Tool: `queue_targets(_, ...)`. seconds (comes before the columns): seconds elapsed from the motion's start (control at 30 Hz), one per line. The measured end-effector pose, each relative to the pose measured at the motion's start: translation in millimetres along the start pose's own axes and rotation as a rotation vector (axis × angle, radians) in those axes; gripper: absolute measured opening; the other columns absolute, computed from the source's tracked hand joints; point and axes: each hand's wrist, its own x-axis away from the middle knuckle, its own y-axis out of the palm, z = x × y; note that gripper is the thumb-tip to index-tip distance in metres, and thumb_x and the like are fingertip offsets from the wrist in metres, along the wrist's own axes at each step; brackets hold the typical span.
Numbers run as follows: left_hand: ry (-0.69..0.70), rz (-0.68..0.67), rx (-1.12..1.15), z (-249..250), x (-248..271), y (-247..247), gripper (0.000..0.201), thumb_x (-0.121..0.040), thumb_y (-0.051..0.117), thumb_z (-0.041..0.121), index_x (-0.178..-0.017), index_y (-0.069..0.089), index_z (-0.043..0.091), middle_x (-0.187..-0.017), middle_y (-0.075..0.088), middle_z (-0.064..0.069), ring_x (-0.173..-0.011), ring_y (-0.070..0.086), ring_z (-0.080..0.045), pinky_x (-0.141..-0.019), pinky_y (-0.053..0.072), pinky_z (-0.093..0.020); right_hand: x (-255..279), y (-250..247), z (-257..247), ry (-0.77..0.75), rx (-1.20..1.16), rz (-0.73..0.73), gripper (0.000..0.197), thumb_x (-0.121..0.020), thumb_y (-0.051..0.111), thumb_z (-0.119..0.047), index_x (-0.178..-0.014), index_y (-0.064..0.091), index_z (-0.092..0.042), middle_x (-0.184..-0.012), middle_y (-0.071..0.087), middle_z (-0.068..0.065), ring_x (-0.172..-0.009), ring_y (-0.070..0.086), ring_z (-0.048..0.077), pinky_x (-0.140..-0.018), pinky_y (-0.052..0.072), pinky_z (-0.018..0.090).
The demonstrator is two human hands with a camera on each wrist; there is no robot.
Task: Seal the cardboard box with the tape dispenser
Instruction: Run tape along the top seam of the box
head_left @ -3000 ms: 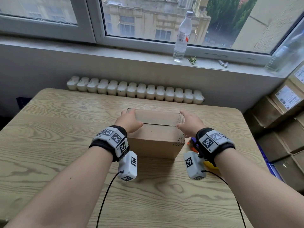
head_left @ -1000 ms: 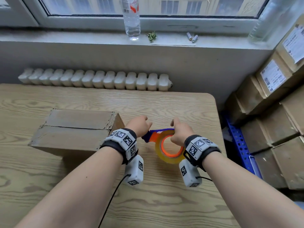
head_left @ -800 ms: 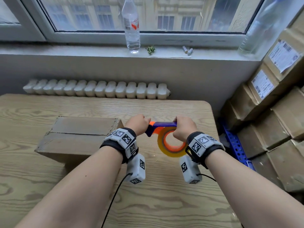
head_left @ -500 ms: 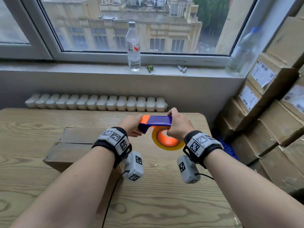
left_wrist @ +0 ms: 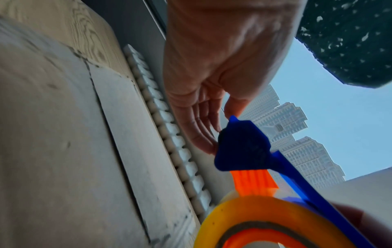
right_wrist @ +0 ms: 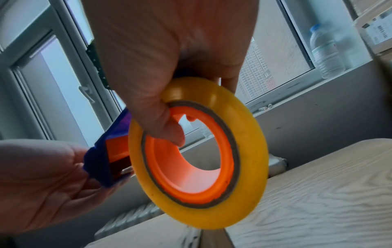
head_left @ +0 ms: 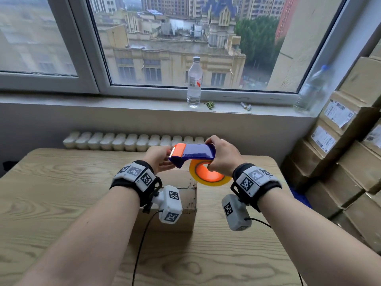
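Now, right hand (head_left: 223,155) gripping the tape dispenser (head_left: 195,151) and left hand (head_left: 157,159) pinching its cutter end, the tape wants peeling free before it meets the cardboard box (head_left: 188,200).

The head view looks forward and down over the pale wood-grain tabletop (head_left: 51,193) toward the far white-framed window (head_left: 80,48). The wrist views sit close beneath the left hand (left_wrist: 212,75) and right hand (right_wrist: 169,50), angled upward; all three share the blue-and-orange plastic tape dispenser (head_left: 193,153) with yellow roll.
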Motion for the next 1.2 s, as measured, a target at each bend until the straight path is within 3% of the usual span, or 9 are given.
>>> queue_targets(0.17, -0.007, -0.012, -0.016, 0, 0, -51, 0.018, -0.094, 0.042, 0.001, -0.086, 0.059, 0.001, -0.072, 0.060, -0.011, -0.061, 0.059, -0.019, -0.041, 0.054, -0.019, 1, 14, -45, -0.025, 0.016, -0.038, 0.061, -0.061, 0.074, -0.014, -0.118, 0.051, -0.023, -0.105, 0.061, 0.001, -0.089, 0.053, 0.020, -0.075, 0.039, 0.025)
queue_targets(0.33, -0.045, -0.078, 0.051, -9, -2, -94, 0.022, -0.095, 0.051, 0.009, -0.076, 0.060, 0.005, -0.046, 0.065, -0.002, -0.039, 0.063, -0.010, -0.043, 0.054, -0.017, 2, 28, -80, -0.020, 0.014, -0.064, 0.062, -0.060, 0.074, -0.014, -0.117, 0.054, -0.027, -0.102, 0.060, -0.001, -0.092, 0.057, 0.022, -0.079, 0.047, 0.028)
queue_targets(0.47, -0.113, -0.123, 0.097, -18, -6, -123, 0.026, -0.094, 0.057, 0.019, -0.072, 0.059, 0.004, -0.043, 0.064, -0.001, -0.036, 0.061, -0.006, -0.044, 0.053, -0.016, 3, 35, -105, -0.042, -0.010, -0.100, 0.062, -0.062, 0.076, -0.012, -0.119, 0.057, -0.027, -0.098, 0.056, -0.006, -0.090, 0.053, 0.017, -0.079, 0.043, 0.024)
queue_targets(0.7, -0.145, -0.077, 0.099, -33, -13, -155, 0.018, -0.090, 0.057, 0.000, -0.072, 0.057, 0.003, -0.039, 0.061, 0.000, -0.034, 0.059, -0.005, -0.040, 0.051, -0.014, -1, 46, -136, -0.051, -0.088, -0.141, 0.063, -0.064, 0.072, -0.003, -0.121, 0.058, -0.028, -0.099, 0.057, -0.005, -0.087, 0.053, 0.015, -0.064, 0.041, 0.019)
queue_targets(0.77, -0.095, -0.023, 0.066, -34, -14, -158, 0.021, -0.090, 0.054, -0.004, -0.070, 0.056, 0.003, -0.037, 0.059, -0.001, -0.030, 0.056, -0.005, -0.036, 0.049, -0.014, -3, 51, -143, -0.072, -0.075, -0.150, 0.065, -0.063, 0.072, -0.004, -0.122, 0.058, -0.029, -0.104, 0.059, -0.003, -0.091, 0.055, 0.016, -0.069, 0.043, 0.020)
queue_targets(0.9, 0.009, 0.056, -0.004, -35, -19, -163, 0.019, -0.089, 0.056, -0.007, -0.072, 0.055, 0.003, -0.061, 0.060, -0.011, -0.048, 0.060, -0.016, -0.034, 0.047, -0.014, -8, 59, -149, -0.099, -0.062, -0.176, 0.071, -0.062, 0.073, -0.006, -0.126, 0.058, -0.032, -0.112, 0.061, -0.003, -0.101, 0.056, 0.016, -0.083, 0.045, 0.023)
queue_targets(1.0, 0.004, 0.025, -0.010, -39, -22, -169, 0.015, -0.090, 0.056, -0.003, -0.076, 0.056, 0.004, -0.073, 0.061, -0.013, -0.058, 0.061, -0.016, -0.039, 0.050, -0.014, -10, 58, -151, -0.118, -0.044, -0.188, 0.074, -0.064, 0.073, -0.005, -0.130, 0.057, -0.035, -0.104, 0.053, -0.009, -0.096, 0.051, 0.011, -0.078, 0.038, 0.019)
queue_targets(1.13, 0.002, 0.026, 0.006, -42, -26, -176, 0.019, -0.091, 0.055, -0.004, -0.074, 0.056, 0.005, -0.069, 0.060, -0.011, -0.039, 0.061, -0.007, -0.039, 0.050, -0.013, -12, 57, -157, -0.161, -0.056, -0.225, 0.071, -0.066, 0.072, -0.003, -0.127, 0.059, -0.037, -0.100, 0.054, -0.011, -0.091, 0.051, 0.008, -0.063, 0.037, 0.007)
queue_targets(1.2, 0.013, 0.037, -0.021, -42, -27, -178, 0.019, -0.089, 0.058, -0.003, -0.072, 0.055, 0.005, -0.069, 0.058, -0.011, -0.051, 0.060, -0.013, -0.039, 0.049, -0.013, -13, 57, -158, -0.174, -0.057, -0.240, 0.070, -0.066, 0.072, -0.003, -0.125, 0.060, -0.038, -0.099, 0.057, -0.012, -0.090, 0.053, 0.008, -0.061, 0.036, 0.006)
